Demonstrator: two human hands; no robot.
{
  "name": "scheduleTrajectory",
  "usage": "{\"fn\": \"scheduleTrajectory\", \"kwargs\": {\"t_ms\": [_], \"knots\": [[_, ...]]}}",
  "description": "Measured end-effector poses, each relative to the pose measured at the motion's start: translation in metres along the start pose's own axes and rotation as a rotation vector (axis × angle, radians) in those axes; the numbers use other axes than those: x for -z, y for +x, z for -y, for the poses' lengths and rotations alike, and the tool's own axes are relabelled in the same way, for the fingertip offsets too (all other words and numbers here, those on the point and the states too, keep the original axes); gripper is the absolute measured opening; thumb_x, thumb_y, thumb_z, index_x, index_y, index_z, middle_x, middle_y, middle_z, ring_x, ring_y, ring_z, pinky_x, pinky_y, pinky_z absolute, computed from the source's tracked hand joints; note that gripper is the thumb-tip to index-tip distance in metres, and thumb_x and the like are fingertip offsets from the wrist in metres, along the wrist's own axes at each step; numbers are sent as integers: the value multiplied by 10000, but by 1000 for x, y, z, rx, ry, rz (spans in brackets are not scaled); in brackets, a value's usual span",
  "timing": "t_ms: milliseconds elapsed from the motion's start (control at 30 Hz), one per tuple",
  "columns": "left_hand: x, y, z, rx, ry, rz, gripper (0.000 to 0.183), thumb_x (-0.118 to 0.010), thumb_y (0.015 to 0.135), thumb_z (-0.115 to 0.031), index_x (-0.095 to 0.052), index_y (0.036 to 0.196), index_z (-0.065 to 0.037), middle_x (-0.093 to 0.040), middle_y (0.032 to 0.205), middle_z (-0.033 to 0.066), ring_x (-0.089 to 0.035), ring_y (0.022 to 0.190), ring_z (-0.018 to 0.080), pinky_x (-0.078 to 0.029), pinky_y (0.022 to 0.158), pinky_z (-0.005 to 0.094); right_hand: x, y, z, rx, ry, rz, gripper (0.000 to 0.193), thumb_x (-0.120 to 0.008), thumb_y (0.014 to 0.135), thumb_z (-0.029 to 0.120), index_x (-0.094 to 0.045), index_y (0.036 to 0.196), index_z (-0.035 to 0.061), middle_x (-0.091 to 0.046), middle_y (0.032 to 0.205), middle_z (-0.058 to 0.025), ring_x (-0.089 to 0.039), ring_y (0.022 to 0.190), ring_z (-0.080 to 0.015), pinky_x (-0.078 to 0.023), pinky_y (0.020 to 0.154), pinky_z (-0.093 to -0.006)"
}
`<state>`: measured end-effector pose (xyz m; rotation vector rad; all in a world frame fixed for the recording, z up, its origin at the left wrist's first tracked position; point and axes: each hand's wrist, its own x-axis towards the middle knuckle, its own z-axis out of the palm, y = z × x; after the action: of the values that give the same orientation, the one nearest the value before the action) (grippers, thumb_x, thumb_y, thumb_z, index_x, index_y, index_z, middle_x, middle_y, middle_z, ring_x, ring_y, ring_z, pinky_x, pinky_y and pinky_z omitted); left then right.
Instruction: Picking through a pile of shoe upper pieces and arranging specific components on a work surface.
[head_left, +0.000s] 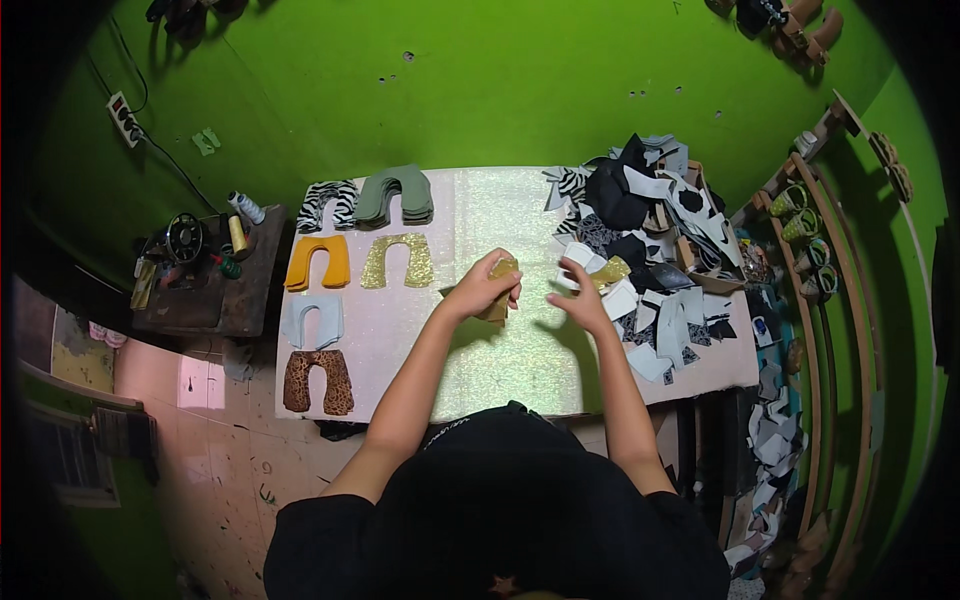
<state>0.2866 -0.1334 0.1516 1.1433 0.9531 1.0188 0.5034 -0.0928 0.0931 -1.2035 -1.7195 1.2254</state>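
Note:
Over the middle of the table, my left hand (484, 286) is closed on a gold piece of material (492, 314), mostly covered by the fingers. To its right, my right hand (580, 294) has its fingers spread and holds nothing that I can see. Close beyond that hand lies a gold scrap (612, 270) among white offcuts. On the left, U-shaped cut pieces sit in groups: gold glitter (376, 270), green (370, 205), zebra-striped (345, 204), yellow (300, 265), light grey (294, 318) and leopard-print (297, 380).
A large heap of mixed offcuts (640, 195) covers the table's right end, partly in a box. A sewing machine (184, 236) and thread spools (238, 234) occupy a dark side table at left. Shoes hang on a wooden rack (845, 300) at right.

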Motion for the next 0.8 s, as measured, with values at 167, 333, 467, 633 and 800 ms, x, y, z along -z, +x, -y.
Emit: {"fn": "scheduleTrajectory", "kwargs": {"t_ms": [167,333,467,633,800], "knots": [[26,-22,-9,63,-40,66,153,-520,878,-143,-433,961,-49,-541,667,40,-558,596,124,-496,576,270,-61,23,8,-41,362,376,596,-703,697,164,-436,1210,19,-547,1113,-101,-503,1075,-225,-418,868,-341],[90,-54,4,167,-273,-147,572,-525,875,-131,-187,1314,12,-584,740,96,-593,623,169,-500,585,275,-109,34,41,-149,354,431,306,-638,780,165,-561,1018,-11,-640,838,-80,-628,774,-182,-494,730,-302],[145,-75,33,147,-570,-146,738,-471,870,-61,78,1361,-16,-546,1065,236,-587,929,266,-520,747,365,-141,65,35,-375,457,409,264,-579,846,200,-574,960,-38,-635,806,-114,-627,692,-170,-513,646,-282],[185,-86,50,132,-563,-212,496,-407,856,7,-209,1310,-24,-505,1192,180,-564,991,259,-516,777,355,-186,102,16,-522,479,380,226,-604,828,187,-601,861,-36,-616,728,-78,-567,563,-122,-461,507,-245],[223,-56,55,298,-395,-410,346,-397,867,-3,-310,1202,-22,-582,1089,143,-594,850,191,-524,668,304,-221,128,7,-365,42,340,129,-621,755,86,-579,810,-22,-552,622,-34,-499,510,-105,-387,453,-249]]}}
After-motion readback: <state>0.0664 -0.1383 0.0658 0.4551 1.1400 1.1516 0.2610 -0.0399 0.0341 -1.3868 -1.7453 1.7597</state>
